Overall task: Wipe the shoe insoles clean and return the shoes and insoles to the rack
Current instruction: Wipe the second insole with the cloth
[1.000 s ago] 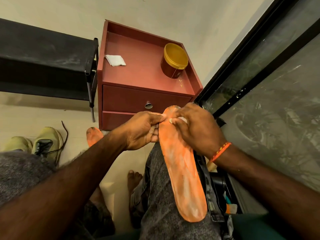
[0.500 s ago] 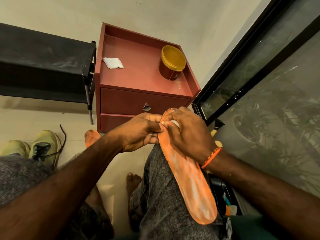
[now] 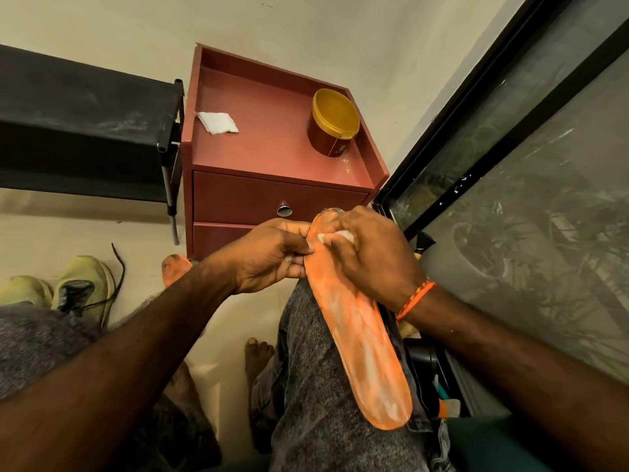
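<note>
The insole (image 3: 357, 338) is orange, streaked with white smears. A second insole (image 3: 174, 269) on the floor is orange with dark smudges. The shoes (image 3: 78, 291) are pale yellow-green with dark laces. The cabinet (image 3: 272, 158) is reddish-brown; on it lie a white cloth (image 3: 218, 122) and a dark red jar (image 3: 332, 122) with a yellow lid. The rack (image 3: 81, 124) is black. The trousers (image 3: 320, 403) are mottled grey. The wristband (image 3: 416, 299) is orange.

Orange insole (image 3: 354, 338) lies along the person's right thigh, whitish smears on its surface. Left hand (image 3: 269, 257) pinches its upper left edge. Right hand (image 3: 371, 253) presses a small white wipe (image 3: 340, 236) onto the upper end. Second orange insole (image 3: 174, 269) on the floor beside two yellow-green shoes (image 3: 64, 294). Black rack (image 3: 85, 131) left of a red cabinet (image 3: 272, 195), which carries a folded white cloth (image 3: 218, 122) and a gold-lidded jar (image 3: 333, 122).
</note>
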